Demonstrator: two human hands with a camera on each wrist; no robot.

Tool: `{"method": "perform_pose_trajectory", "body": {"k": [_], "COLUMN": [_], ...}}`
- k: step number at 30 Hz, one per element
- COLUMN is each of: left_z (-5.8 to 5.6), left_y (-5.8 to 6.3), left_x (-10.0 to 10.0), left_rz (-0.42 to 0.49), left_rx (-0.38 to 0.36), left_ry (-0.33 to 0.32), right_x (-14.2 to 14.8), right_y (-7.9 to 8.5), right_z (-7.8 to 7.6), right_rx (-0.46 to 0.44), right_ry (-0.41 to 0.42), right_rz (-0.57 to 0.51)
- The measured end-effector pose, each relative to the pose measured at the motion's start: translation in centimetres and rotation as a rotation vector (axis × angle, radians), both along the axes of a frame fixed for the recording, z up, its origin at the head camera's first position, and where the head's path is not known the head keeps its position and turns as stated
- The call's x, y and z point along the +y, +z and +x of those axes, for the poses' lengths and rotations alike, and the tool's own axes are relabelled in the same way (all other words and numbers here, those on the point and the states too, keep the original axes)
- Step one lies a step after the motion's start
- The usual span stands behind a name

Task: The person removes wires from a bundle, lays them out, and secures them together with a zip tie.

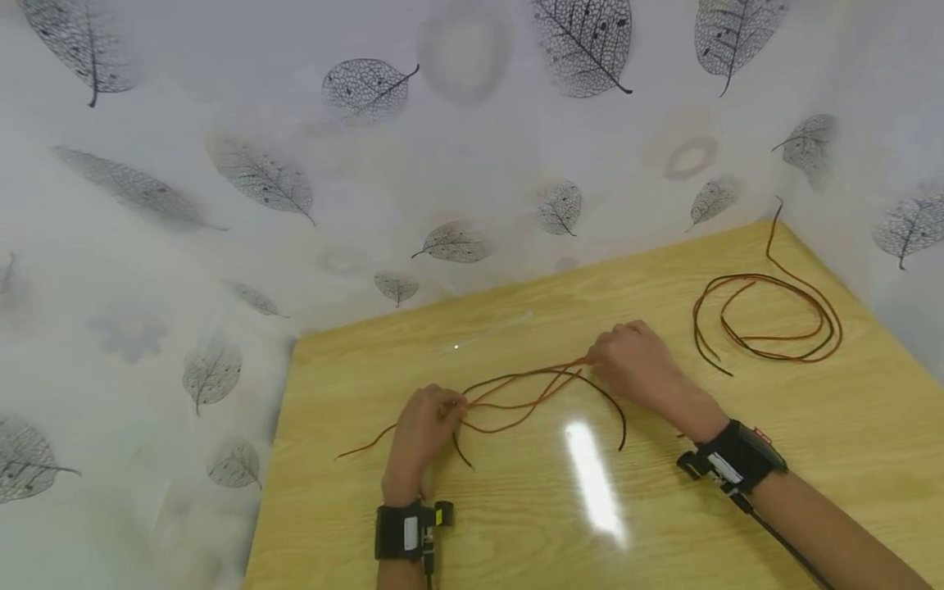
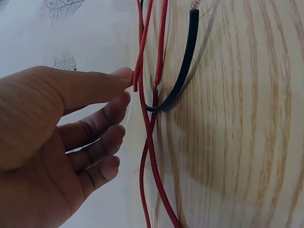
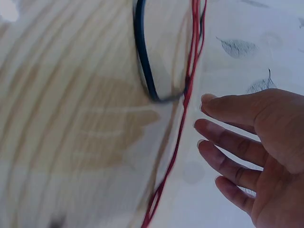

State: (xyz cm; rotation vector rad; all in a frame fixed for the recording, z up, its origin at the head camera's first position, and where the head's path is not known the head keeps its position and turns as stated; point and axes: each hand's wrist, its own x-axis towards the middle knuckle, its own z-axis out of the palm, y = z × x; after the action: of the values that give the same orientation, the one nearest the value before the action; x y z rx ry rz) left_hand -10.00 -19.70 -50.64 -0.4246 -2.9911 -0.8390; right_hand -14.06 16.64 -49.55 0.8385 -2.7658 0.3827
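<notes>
Several red electrical wires and a black wire stretch loosely between the two hands above the table. With thumb and forefinger, my left hand pinches a red wire near its end; the other fingers are half bent. Close by in the left wrist view, a curved black wire shows a bare copper tip. My right hand is beside the right end of the bunch. In the right wrist view its fingertips lie just apart from the red wires, where a black wire bends away.
A loose coil of red and black wire lies at the right on the wooden table. Behind the hands is a thin clear strip. A wall with leaf patterns borders the table's back and sides.
</notes>
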Motion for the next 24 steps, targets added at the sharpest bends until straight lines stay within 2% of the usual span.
{"method": "perform_pose_trajectory", "body": {"k": [6, 11, 14, 19, 24], "left_z": [0.3, 0.3, 0.0, -0.3, -0.2], "left_y": [0.4, 1.0, 1.3, 1.7, 2.3], "left_x": [0.7, 2.1, 3.6, 6.1, 8.3], "left_rz": [0.005, -0.013, -0.029, -0.052, -0.057], "left_rx": [0.035, 0.056, 0.042, 0.031, 0.046], "left_ry": [0.005, -0.023, -0.059, -0.128, -0.183], "right_x": [5.4, 9.0, 10.2, 10.7, 10.2], "right_y": [1.0, 0.5, -0.1, -1.0, -0.7], "right_z": [0.7, 2.2, 2.9, 3.2, 2.8], "right_rx": [-0.102, -0.201, -0.244, -0.280, -0.352], "right_ry": [-0.174, -0.359, -0.430, -0.447, -0.422], "right_rz": [-0.025, -0.036, -0.024, -0.031, -0.038]}}
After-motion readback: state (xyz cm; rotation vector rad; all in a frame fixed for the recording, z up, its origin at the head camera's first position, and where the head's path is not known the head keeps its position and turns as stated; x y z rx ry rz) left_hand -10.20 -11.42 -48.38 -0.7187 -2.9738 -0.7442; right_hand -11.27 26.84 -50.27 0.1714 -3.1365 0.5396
